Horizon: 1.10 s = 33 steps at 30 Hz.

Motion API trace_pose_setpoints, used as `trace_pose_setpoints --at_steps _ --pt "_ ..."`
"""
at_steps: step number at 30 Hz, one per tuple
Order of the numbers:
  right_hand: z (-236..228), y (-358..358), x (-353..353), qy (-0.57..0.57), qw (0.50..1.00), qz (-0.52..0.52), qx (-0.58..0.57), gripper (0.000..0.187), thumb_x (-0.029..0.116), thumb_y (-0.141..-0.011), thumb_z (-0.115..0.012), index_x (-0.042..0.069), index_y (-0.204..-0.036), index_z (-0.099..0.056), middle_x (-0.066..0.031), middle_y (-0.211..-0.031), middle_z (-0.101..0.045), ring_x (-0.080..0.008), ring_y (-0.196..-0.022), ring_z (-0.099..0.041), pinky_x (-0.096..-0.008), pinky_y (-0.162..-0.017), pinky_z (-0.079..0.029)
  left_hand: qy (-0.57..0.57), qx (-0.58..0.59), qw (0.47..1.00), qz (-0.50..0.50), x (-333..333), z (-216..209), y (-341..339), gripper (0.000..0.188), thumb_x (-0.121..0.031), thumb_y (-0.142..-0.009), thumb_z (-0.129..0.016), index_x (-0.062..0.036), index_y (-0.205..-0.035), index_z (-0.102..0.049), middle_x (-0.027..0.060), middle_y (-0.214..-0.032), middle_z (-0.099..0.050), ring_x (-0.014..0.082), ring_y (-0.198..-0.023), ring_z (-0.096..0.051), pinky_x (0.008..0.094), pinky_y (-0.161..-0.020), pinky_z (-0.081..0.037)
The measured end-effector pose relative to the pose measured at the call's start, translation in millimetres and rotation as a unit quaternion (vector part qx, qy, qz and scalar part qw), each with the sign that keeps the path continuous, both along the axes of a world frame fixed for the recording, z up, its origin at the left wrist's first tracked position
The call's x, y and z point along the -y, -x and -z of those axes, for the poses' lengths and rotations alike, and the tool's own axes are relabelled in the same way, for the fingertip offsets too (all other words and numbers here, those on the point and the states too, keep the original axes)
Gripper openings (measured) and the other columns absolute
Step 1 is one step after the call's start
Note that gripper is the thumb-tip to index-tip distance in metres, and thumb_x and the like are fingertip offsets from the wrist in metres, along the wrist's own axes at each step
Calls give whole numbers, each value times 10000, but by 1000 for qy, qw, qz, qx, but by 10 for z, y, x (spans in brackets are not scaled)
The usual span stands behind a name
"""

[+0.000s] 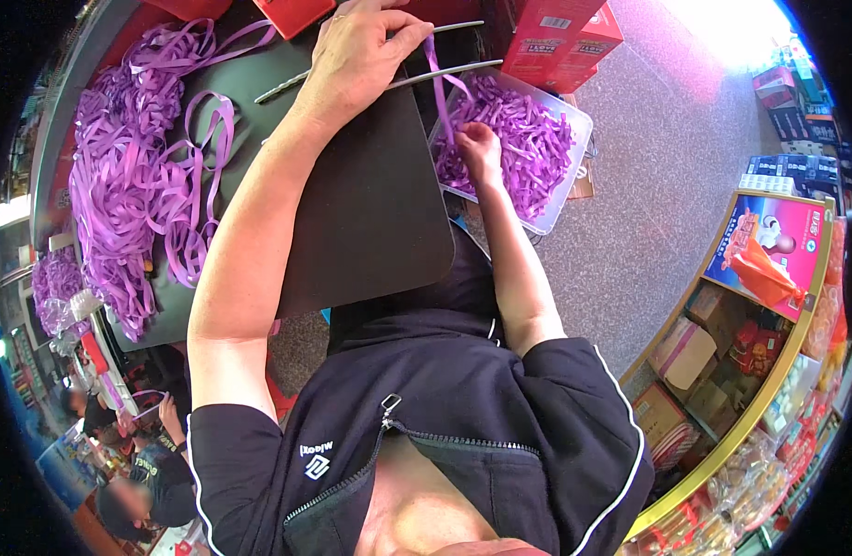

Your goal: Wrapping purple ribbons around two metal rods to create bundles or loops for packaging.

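Note:
At the far edge of the black tabletop [352, 222], my left hand [361, 51] lies across two thin metal rods [454, 70]. Its thumb and fingers close on a purple ribbon [435, 69]. From there the ribbon runs down to my right hand [479, 148], whose fingers pinch it above a white plastic bin [579, 148]. Short purple ribbon pieces [528, 139] fill that bin. A large tangled heap of long purple ribbon [129, 176] spreads over the table's left side, with a loose loop trailing toward my left forearm.
Red boxes [556, 37] stand beyond the bin, and a red object [294, 14] sits at the table's far edge. Right of the grey speckled floor [630, 222] is a gold-edged display case [750, 417] with packages. Another person [143, 491] is at lower left.

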State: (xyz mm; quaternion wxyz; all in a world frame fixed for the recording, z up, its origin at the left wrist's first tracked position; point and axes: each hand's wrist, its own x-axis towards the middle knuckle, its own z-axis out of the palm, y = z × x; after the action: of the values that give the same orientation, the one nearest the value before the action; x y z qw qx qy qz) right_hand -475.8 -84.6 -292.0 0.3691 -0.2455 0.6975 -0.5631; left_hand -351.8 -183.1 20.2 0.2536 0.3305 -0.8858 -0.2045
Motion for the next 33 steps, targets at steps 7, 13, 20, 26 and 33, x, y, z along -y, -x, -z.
trace_pose_setpoints --at_steps 7,13,20,26,33 --pt "206 25 -72 -66 994 -26 -83 221 176 -750 -708 31 -909 -656 -124 -796 -683 -225 -735 -660 -338 -705 -500 1 -3 1000 6 -1 -20 22 238 -216 -865 -595 -6 -918 -693 175 -1217 -565 336 -1161 -492 400 -959 -394" --pt "7 -92 -135 46 984 -21 -173 143 98 -755 -706 40 -855 -621 -117 -896 -629 -263 -774 -627 -371 -706 -498 -16 3 1000 -9 9 3 -26 244 -225 -866 -597 -8 -919 -696 177 -1227 -555 333 -1168 -484 400 -966 -386" --pt "-43 -35 -394 153 916 -74 -363 138 56 -734 -675 87 -868 -663 -102 -999 -547 -274 -951 -562 -354 -808 -474 0 3 1000 -2 45 26 -51 267 -247 -869 -588 -9 -921 -698 170 -1242 -545 335 -1180 -469 409 -990 -365" --pt "-64 -14 -854 155 940 -96 -288 154 89 -771 -697 93 -925 -691 -92 -956 -548 -244 -918 -567 -337 -795 -470 0 1 1000 2 72 54 -33 271 -258 -871 -575 -26 -916 -708 172 -1249 -542 335 -1205 -448 417 -1008 -341" --pt "-584 -114 -1776 116 951 -116 -260 112 110 -809 -677 56 -907 -680 -111 -994 -511 -251 -952 -510 -361 -810 -426 0 -7 1000 2 91 104 -74 250 -268 -864 -581 -64 -886 -723 174 -1250 -547 340 -1182 -471 417 -996 -356"
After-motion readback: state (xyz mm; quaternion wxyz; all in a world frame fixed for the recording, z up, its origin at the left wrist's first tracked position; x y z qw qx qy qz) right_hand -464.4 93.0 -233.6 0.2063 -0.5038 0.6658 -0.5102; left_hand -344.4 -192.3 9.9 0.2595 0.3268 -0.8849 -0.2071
